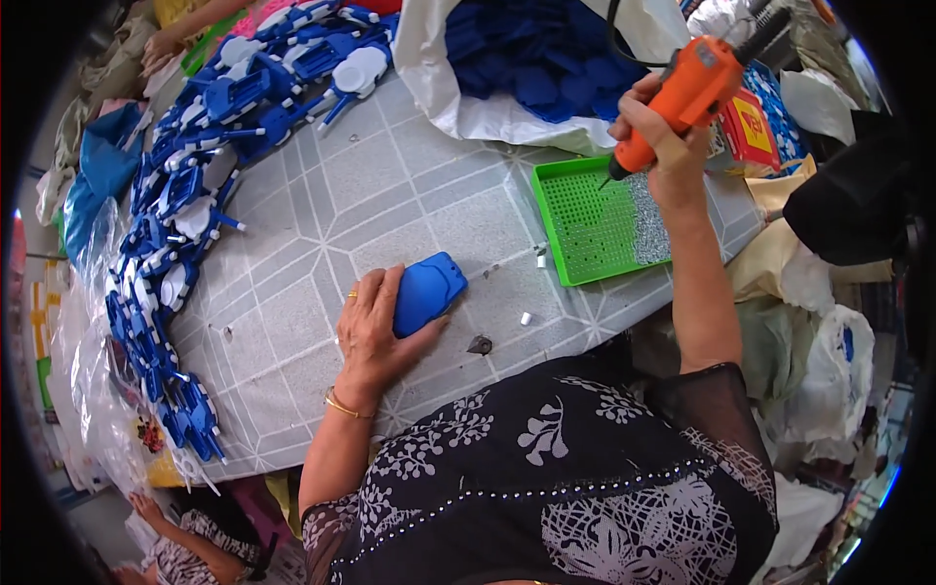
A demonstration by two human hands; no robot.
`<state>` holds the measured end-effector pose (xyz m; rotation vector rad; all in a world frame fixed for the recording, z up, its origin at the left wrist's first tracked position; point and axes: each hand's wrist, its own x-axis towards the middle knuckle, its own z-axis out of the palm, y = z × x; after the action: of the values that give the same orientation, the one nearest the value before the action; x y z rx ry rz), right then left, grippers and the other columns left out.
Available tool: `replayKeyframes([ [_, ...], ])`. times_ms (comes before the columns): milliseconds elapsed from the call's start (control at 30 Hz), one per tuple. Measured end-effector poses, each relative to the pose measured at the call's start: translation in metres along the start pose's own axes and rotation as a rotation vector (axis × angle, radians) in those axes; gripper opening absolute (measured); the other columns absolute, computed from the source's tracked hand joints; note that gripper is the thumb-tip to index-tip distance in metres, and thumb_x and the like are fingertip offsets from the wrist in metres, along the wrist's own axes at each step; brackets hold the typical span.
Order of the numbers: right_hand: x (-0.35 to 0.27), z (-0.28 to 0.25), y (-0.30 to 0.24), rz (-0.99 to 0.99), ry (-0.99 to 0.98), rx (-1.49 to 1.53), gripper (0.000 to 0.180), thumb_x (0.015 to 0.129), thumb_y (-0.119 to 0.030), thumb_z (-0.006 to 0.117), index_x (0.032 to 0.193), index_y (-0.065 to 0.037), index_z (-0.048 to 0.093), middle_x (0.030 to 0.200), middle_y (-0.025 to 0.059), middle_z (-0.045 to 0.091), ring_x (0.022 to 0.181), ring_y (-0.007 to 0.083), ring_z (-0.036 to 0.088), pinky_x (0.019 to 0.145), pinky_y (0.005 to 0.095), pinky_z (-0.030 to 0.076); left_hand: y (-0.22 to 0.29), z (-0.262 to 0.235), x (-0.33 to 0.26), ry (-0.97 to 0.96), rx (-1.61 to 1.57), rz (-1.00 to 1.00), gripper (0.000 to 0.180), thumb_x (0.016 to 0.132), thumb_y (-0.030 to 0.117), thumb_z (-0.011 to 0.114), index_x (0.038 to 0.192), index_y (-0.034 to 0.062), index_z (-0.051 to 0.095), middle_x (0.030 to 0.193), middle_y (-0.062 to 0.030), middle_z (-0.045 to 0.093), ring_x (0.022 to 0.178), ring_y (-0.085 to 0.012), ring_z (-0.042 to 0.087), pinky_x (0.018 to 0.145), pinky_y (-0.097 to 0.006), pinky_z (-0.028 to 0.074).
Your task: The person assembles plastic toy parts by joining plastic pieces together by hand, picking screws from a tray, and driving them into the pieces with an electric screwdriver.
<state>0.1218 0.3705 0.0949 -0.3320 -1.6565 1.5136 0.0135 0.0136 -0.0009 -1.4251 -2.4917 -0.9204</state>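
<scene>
My left hand [373, 330] rests on a blue plastic shell [429, 290] lying flat on the grey patterned table [390, 195], holding it down with the fingers. My right hand [661, 136] grips an orange electric screwdriver [697, 83] by its handle, its tip pointing down into a green perforated tray [585, 224]. A strip of small silvery screws [647, 219] lies along the tray's right side. A black cable runs up from the screwdriver.
Many blue and white plastic parts [185, 205] are piled along the table's left edge. A white bag of blue shells [531, 58] lies at the back. Small loose bits [480, 344] sit near the front. Another person's hand [161, 44] is at the top left, and a person [185, 546] below left.
</scene>
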Motion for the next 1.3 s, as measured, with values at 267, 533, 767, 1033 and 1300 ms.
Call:
replayKeyframes([
  [267,0.001,-0.021,0.036,-0.016,0.110,0.017,0.015,0.092,-0.012,0.081,0.090,-0.004,0.067,0.067,0.0008,0.064,0.058,0.0112,0.062,0.058,0.0257,0.049,-0.001,0.002,0.002,-0.004,-0.013,-0.001,0.077,0.065,0.025,0.094,0.133,0.0023,0.065,0.122,-0.0197,0.068,0.108,-0.0384,0.068,0.092,-0.047,0.056],
  [533,-0.005,-0.019,0.034,0.020,0.068,-0.011,0.021,0.092,-0.006,0.077,0.095,-0.007,0.056,0.065,0.0021,0.056,0.056,0.0146,0.057,0.060,0.0314,0.050,-0.002,0.003,0.002,-0.006,-0.006,-0.003,0.078,0.065,0.024,0.094,0.134,0.0024,0.065,0.122,-0.0195,0.068,0.107,-0.0378,0.069,0.091,-0.046,0.057],
  [767,-0.008,-0.015,0.035,0.044,0.095,-0.013,0.020,0.092,-0.008,0.077,0.090,-0.008,0.057,0.064,0.0015,0.056,0.056,0.0142,0.057,0.061,0.0309,0.050,-0.002,0.003,0.001,-0.003,-0.005,0.007,0.078,0.066,0.024,0.094,0.135,0.0022,0.064,0.123,-0.0196,0.068,0.107,-0.0378,0.069,0.092,-0.046,0.056],
  [1033,-0.008,-0.021,0.042,-0.026,0.084,0.056,0.018,0.091,-0.011,0.081,0.084,-0.007,0.065,0.065,-0.0001,0.062,0.057,0.0112,0.062,0.059,0.0270,0.051,-0.001,0.004,0.000,0.007,0.029,-0.003,0.078,0.067,0.025,0.094,0.135,0.0023,0.064,0.123,-0.0195,0.067,0.108,-0.0390,0.067,0.092,-0.048,0.055],
  [1300,-0.011,-0.021,0.041,-0.046,0.066,0.089,0.020,0.090,-0.009,0.080,0.082,-0.008,0.062,0.063,0.0003,0.060,0.055,0.0118,0.060,0.059,0.0277,0.049,0.000,0.002,0.001,-0.001,0.041,0.007,0.080,0.066,0.027,0.095,0.135,0.0019,0.064,0.123,-0.0195,0.067,0.107,-0.0400,0.065,0.092,-0.049,0.054],
])
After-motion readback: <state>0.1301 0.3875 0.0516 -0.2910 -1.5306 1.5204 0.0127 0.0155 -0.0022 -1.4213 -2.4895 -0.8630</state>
